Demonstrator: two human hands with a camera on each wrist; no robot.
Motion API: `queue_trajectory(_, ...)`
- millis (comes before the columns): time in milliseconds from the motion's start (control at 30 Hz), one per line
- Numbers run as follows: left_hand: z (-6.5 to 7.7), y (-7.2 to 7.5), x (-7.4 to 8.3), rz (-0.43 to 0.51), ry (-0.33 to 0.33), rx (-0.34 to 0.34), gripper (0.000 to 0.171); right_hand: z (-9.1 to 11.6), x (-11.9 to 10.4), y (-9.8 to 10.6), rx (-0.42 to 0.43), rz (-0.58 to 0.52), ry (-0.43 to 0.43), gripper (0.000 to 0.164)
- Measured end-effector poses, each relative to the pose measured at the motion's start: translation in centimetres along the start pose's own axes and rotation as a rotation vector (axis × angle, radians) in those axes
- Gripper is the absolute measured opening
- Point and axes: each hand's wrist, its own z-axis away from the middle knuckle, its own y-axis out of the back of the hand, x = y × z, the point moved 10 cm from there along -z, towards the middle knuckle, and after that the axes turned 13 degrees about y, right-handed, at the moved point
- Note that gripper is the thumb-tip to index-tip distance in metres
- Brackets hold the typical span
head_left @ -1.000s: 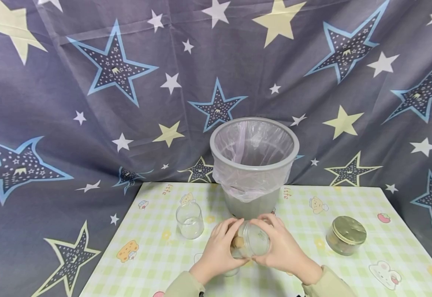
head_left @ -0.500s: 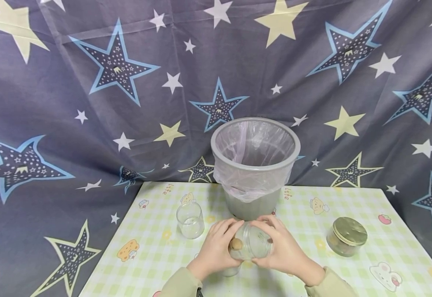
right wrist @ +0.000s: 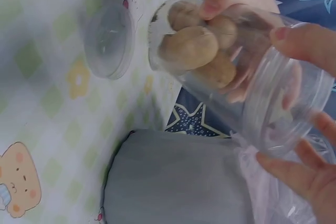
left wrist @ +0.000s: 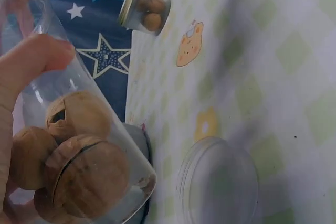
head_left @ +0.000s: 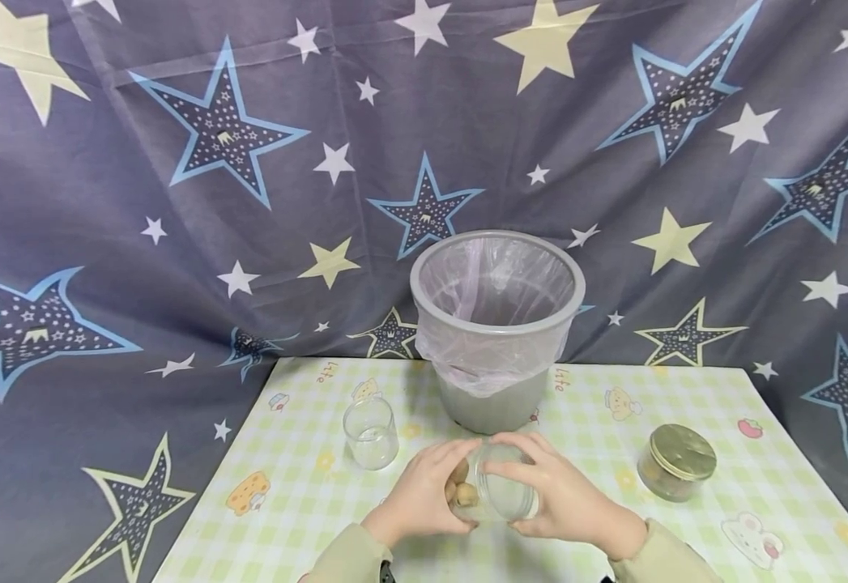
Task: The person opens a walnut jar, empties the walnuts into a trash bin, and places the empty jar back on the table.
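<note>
Both hands hold a clear jar (head_left: 505,495) on its side above the table, low in the middle of the head view. Round brown nuts (right wrist: 191,48) with cracked shells lie toward its base. My left hand (head_left: 419,495) grips the base end, thumb along the wall. Around the ridged end my right hand (head_left: 565,495) curls its thumb and fingers; whether a lid or a bare rim is there, I cannot tell. A clear round lid (left wrist: 226,187) lies on the table below, hidden by the hands in the head view.
Behind the hands stands a grey bin (head_left: 492,401) with a pinkish plastic liner. An uncovered clear jar (head_left: 371,437) is at left. At right sits a gold-lidded jar (head_left: 677,463) with brown nuts inside. A starry curtain (head_left: 285,243) hangs behind the checked tablecloth (head_left: 307,502).
The hands and jar have come slightly nearer. The nuts have shifted and show more at the left, and the right fingers have changed position on the jar's ridged end.
</note>
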Motion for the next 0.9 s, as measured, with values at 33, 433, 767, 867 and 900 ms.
queue_trajectory(33,-0.1,0.0,-0.1,-0.008,0.013,-0.007,0.102,0.0,0.0,0.0,0.001,0.006,0.01,0.087)
queue_trajectory(433,-0.1,-0.2,-1.1,-0.112,0.113,-0.014,0.105,1.5,4.2,-1.5,-0.062,-0.145,-0.444,0.089)
queue_trajectory(767,-0.3,-0.2,-0.8,-0.137,0.092,0.019,0.104,2.4,5.3,-2.5,-0.141,-0.187,-0.661,0.075)
queue_trajectory(867,-0.4,-0.3,-0.9,-0.135,0.099,0.002,0.104,2.2,5.1,-2.5,-0.129,-0.192,-0.641,0.073)
queue_trajectory(900,-0.4,-0.4,-0.9,-0.133,0.103,-0.009,0.104,2.2,5.0,-2.5,-0.127,-0.2,-0.626,0.072)
